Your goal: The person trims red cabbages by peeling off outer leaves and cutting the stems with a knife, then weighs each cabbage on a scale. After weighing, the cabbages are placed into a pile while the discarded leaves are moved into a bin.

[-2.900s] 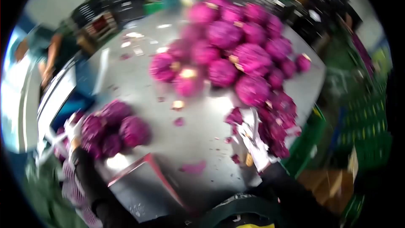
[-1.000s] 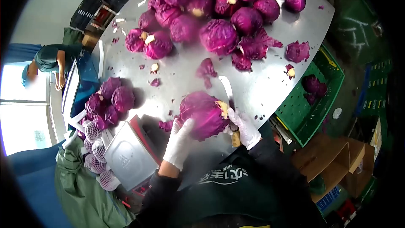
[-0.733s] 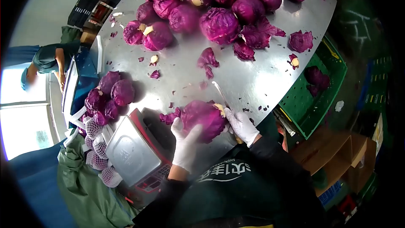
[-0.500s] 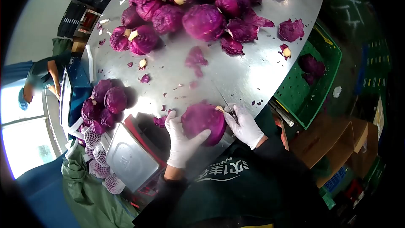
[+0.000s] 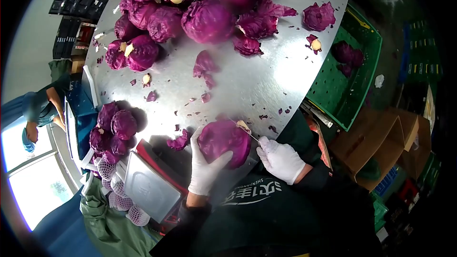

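Observation:
A red cabbage (image 5: pixel 223 143) is held at the near edge of the metal table (image 5: pixel 233 78), its pale cut stem end turned to the right. My left hand (image 5: pixel 205 166), in a white glove, grips it from the left with the thumb across its near side. In my gloved right hand (image 5: pixel 282 161) is a thin knife (image 5: pixel 249 133), the fingers closed round its handle. The blade lies against the cabbage's stem end. Scraps of purple leaf (image 5: pixel 204 66) are scattered on the metal beyond the cabbage.
Many red cabbages (image 5: pixel 207 21) are heaped at the far side. A smaller group (image 5: pixel 116 126) sits at left, beside a scale (image 5: pixel 152 185) and cabbages in white net sleeves (image 5: pixel 119 185). Right of the table stand a green crate (image 5: pixel 345 78) and cardboard boxes (image 5: pixel 381 147). Another person (image 5: pixel 40 107) is at left.
The knife blade has come from pointing away over the table to lying across the stem end. My right hand has shifted slightly right and nearer me. The view has turned a little.

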A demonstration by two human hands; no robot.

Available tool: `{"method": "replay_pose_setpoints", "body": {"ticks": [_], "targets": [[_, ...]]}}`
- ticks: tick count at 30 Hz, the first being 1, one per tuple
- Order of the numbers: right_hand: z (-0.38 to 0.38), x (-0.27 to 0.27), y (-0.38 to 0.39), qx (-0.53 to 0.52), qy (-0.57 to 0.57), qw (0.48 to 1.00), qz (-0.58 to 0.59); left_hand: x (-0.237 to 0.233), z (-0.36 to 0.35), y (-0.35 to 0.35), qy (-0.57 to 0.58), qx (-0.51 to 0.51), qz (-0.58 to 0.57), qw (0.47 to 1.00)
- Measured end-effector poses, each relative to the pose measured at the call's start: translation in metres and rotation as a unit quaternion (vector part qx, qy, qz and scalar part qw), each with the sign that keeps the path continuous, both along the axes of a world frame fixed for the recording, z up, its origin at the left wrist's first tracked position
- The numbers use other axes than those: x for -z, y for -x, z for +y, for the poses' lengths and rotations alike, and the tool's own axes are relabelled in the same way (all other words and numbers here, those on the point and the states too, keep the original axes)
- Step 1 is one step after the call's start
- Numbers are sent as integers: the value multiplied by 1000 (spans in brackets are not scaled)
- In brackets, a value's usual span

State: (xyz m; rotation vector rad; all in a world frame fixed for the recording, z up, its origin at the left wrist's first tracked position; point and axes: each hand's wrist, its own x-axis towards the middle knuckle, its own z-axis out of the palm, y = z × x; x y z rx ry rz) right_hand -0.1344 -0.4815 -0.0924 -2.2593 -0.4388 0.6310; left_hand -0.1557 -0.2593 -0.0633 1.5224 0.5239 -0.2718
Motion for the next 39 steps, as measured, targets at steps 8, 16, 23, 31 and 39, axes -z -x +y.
{"method": "replay_pose_setpoints", "body": {"ticks": [8,16,23,31,39], "targets": [[28,28,-29,-57,130,989,31,2,5,6,-59,51,-23,997],[30,26,-30,163,-269,872,375,35,41,34,237,-17,-57,970],[29,25,-50,74,-282,956,-47,23,23,6,-30,98,-167,981],[41,6,-63,156,-374,888,216,30,31,5,-149,35,-187,970],[52,-6,-68,154,-465,813,317,39,49,14,421,-193,-35,886]]}}
